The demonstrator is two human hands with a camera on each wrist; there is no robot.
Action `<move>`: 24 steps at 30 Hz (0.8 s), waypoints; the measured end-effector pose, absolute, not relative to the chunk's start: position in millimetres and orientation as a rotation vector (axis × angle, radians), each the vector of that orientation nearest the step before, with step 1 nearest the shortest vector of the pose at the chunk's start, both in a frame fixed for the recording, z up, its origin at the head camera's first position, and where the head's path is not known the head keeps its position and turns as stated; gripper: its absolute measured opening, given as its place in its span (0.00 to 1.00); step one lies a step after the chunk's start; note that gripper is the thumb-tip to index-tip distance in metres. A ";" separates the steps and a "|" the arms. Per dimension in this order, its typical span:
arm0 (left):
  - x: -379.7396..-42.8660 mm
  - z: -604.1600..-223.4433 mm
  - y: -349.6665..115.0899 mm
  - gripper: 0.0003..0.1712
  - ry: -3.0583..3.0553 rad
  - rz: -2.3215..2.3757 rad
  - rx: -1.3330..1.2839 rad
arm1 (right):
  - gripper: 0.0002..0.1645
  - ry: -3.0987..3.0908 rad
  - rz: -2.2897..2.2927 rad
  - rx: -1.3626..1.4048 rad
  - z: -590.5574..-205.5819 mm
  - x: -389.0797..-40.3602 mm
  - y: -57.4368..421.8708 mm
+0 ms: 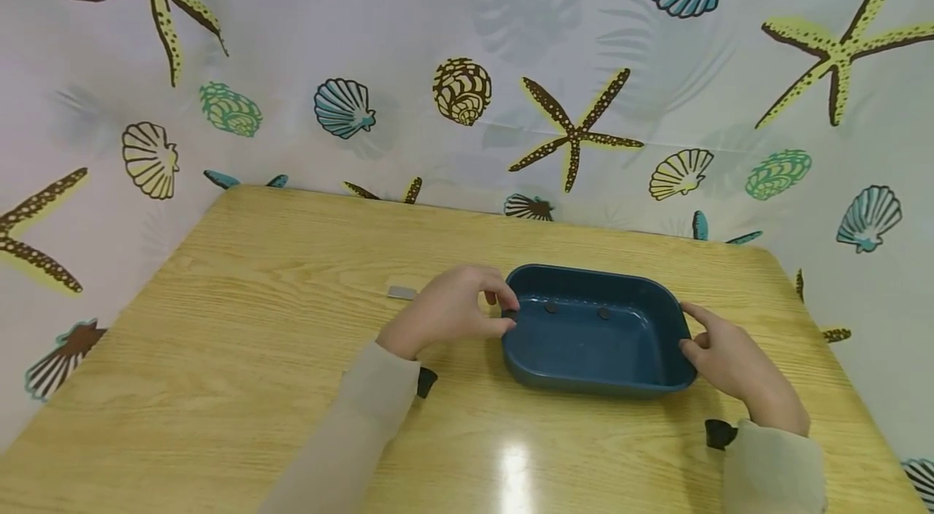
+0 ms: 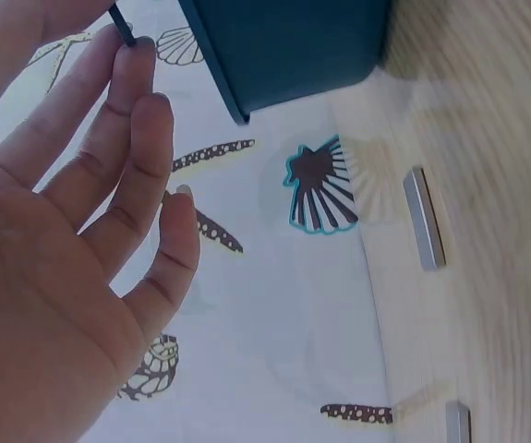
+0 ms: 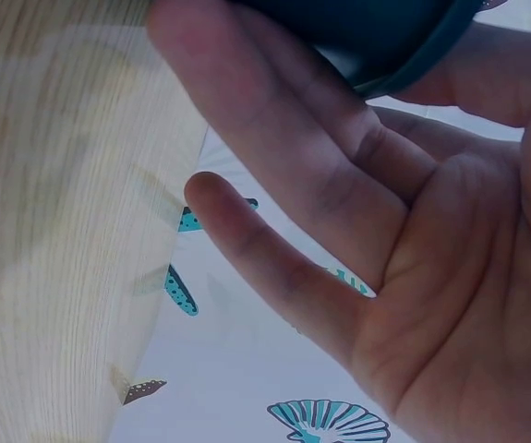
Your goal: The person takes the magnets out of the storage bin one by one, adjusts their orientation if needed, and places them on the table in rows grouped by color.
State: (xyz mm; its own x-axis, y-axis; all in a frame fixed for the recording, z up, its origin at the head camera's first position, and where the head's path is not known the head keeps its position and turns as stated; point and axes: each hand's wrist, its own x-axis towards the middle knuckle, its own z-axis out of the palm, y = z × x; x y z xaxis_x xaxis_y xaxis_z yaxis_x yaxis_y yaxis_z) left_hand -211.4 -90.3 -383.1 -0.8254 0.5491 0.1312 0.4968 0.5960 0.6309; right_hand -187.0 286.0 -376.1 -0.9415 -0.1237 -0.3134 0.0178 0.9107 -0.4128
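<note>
A dark blue rectangular tray (image 1: 584, 352) with rounded corners sits right of the table's middle. Two small dark discs (image 1: 603, 313) lie inside, near its far wall. At the tray's left edge, my left hand (image 1: 460, 307) pinches a thin small dark disc (image 2: 122, 25) between thumb and fingertips; its other fingers are loosely bent in the left wrist view. My right hand (image 1: 737, 356) holds the tray's right end, with its thumb at the rim and fingers along the outer wall. The little finger stands apart in the right wrist view.
A small grey metal bar (image 1: 401, 292) lies on the wooden table (image 1: 255, 319) just left of the left hand. The left wrist view shows a second metal bar (image 2: 459, 423). Behind the table hangs a white cloth (image 1: 409, 27) printed with shells and starfish.
</note>
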 end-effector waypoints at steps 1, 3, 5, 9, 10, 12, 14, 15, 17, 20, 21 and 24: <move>-211.0 -383.1 -93.0 0.06 2.745 1.045 0.897 | 0.40 2.737 -0.594 -0.081 -376.3 -187.0 286.2; -210.3 -382.8 -98.4 0.06 2.754 1.053 0.886 | 0.40 2.739 -0.591 -0.084 -376.5 -187.0 286.6; -209.6 -382.3 -103.8 0.06 2.754 1.070 0.864 | 0.40 2.739 -0.592 -0.087 -376.7 -187.0 286.9; -209.1 -382.5 -114.6 0.05 2.760 1.080 0.842 | 0.40 2.740 -0.594 -0.093 -376.2 -186.4 287.4; -209.1 -382.8 -117.7 0.05 2.766 1.076 0.842 | 0.40 2.737 -0.595 -0.093 -376.0 -186.4 287.3; -209.4 -383.8 -123.7 0.04 2.784 1.058 0.831 | 0.40 2.734 -0.596 -0.092 -375.5 -186.4 287.1; -210.2 -385.6 -129.4 0.04 2.799 1.036 0.805 | 0.40 2.730 -0.598 -0.090 -375.1 -186.6 287.0; -210.3 -386.3 -132.0 0.05 2.801 1.028 0.791 | 0.40 2.730 -0.596 -0.090 -375.1 -186.6 286.9; -210.9 -388.0 -137.1 0.05 2.800 1.016 0.750 | 0.40 2.729 -0.593 -0.092 -374.8 -186.6 286.8; -211.9 -389.8 -143.4 0.06 2.800 1.002 0.719 | 0.41 2.728 -0.586 -0.093 -374.7 -186.8 286.6; -212.2 -389.9 -145.0 0.06 2.803 1.000 0.716 | 0.41 2.729 -0.583 -0.094 -374.7 -186.8 286.5; -213.0 -390.2 -148.7 0.06 2.808 0.998 0.712 | 0.41 2.731 -0.578 -0.093 -375.3 -186.8 286.5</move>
